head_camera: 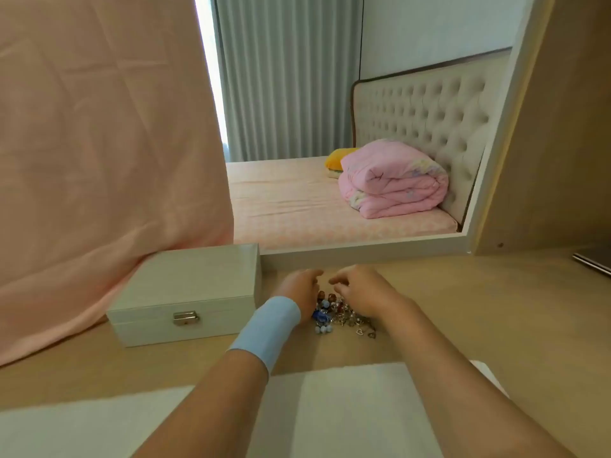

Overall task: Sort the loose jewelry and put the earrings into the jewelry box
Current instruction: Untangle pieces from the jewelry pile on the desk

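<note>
A small heap of loose jewelry [340,317], with blue beads, silver hearts and reddish pieces, lies on the wooden tabletop. My left hand [302,289], with a light blue band on its wrist, rests at the heap's left edge with its fingers curled. On the heap's right side sits my right hand [362,289], its fingers bent and spread over the pieces. Whether either hand holds a piece is hidden. The white jewelry box [185,292] stands shut just left of my left hand, its silver clasp facing me.
A mirror in a white frame [363,249] stands behind the heap and reflects a bed. Pink cloth [99,160] hangs at the left behind the box. A dark flat object [591,261] lies at the far right. White fabric [330,408] covers the near edge.
</note>
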Action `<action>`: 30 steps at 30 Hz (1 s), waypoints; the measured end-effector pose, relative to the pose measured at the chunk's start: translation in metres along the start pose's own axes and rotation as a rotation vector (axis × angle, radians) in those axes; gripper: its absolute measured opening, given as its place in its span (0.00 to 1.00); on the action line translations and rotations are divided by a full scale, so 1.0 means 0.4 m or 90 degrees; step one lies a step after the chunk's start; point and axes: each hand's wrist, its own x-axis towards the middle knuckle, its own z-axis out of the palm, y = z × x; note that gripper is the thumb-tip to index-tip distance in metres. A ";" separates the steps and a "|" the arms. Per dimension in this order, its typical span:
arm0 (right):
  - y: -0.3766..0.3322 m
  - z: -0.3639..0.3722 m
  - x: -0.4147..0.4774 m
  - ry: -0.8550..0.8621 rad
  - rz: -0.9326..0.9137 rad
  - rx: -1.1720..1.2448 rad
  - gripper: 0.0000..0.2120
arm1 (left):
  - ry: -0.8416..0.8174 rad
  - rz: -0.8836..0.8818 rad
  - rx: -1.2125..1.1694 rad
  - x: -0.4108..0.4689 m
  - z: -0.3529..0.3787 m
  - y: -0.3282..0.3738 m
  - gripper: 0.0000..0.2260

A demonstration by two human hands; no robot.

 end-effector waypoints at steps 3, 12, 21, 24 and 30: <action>0.021 0.021 0.022 0.010 0.036 -0.005 0.14 | 0.020 -0.035 -0.031 0.027 0.027 -0.018 0.17; 0.036 0.059 0.043 0.022 0.004 -0.032 0.08 | 0.050 -0.008 -0.044 0.057 0.073 -0.078 0.10; 0.054 0.040 0.045 0.069 0.036 0.196 0.01 | 0.077 0.036 -0.173 0.048 0.050 -0.053 0.02; 0.045 0.022 0.040 0.108 0.021 0.274 0.03 | 0.126 0.024 -0.282 0.050 0.031 -0.039 0.03; 0.029 0.003 0.034 0.116 0.027 0.421 0.10 | 0.103 0.015 -0.448 0.053 0.004 -0.025 0.04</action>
